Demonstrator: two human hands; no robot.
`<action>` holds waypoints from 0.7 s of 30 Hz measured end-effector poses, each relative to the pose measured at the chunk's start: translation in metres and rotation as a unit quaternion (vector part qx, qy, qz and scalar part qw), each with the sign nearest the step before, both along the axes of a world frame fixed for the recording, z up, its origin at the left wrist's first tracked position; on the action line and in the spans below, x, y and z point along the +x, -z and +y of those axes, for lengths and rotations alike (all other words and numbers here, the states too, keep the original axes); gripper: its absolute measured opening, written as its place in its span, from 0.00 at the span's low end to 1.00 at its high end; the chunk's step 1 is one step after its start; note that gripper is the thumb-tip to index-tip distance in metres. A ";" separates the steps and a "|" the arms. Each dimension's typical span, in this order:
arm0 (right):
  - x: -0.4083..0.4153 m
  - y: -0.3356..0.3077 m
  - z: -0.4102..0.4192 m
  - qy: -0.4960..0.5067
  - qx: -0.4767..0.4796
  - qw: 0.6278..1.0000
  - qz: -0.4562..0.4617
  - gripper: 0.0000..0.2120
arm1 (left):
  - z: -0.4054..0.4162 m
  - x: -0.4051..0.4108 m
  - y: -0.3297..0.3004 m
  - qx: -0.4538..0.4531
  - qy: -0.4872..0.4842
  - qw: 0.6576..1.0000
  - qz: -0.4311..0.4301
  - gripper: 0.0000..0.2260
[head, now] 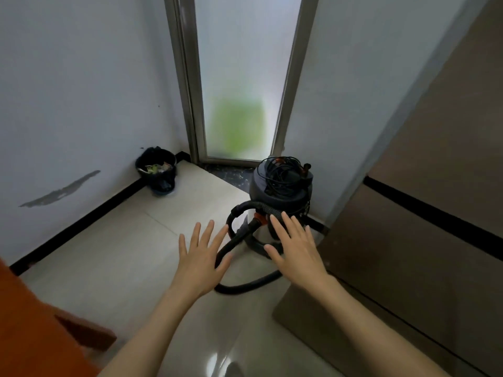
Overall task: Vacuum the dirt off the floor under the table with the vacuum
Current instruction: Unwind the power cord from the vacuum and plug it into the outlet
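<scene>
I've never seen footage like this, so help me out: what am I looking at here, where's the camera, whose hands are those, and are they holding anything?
There is one picture, taken by a wide-angle camera worn on a person's head, looking forward and down. So the two bare arms reaching in from the bottom are that person's own. The left hand and right hand are both open with fingers spread, and hold nothing. Ahead of them on the tiled floor stands a canister vacuum with a cord bundled on top and a black hose looping on the floor. In the corner sits a bin with rubbish, beside a frosted glass door. No dirt is visible in this view.
</scene>
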State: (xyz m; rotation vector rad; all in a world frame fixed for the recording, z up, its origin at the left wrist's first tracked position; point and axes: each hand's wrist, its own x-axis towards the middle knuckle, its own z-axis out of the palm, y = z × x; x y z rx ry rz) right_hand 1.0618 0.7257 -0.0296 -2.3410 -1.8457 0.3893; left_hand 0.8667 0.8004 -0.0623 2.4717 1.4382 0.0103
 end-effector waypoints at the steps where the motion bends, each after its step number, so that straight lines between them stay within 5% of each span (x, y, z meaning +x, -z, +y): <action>1: 0.006 0.001 0.019 0.005 0.005 1.000 0.004 0.30 | 0.017 0.006 -0.001 0.001 -0.003 1.000 0.005 0.27; 12: 0.061 0.057 0.179 0.079 -0.057 0.994 0.040 0.30 | 0.157 0.063 0.038 -0.039 0.010 0.999 0.021 0.40; 21: 0.131 0.093 0.285 0.198 -0.056 0.975 0.079 0.30 | 0.272 0.151 0.060 -0.072 0.085 0.993 0.047 0.28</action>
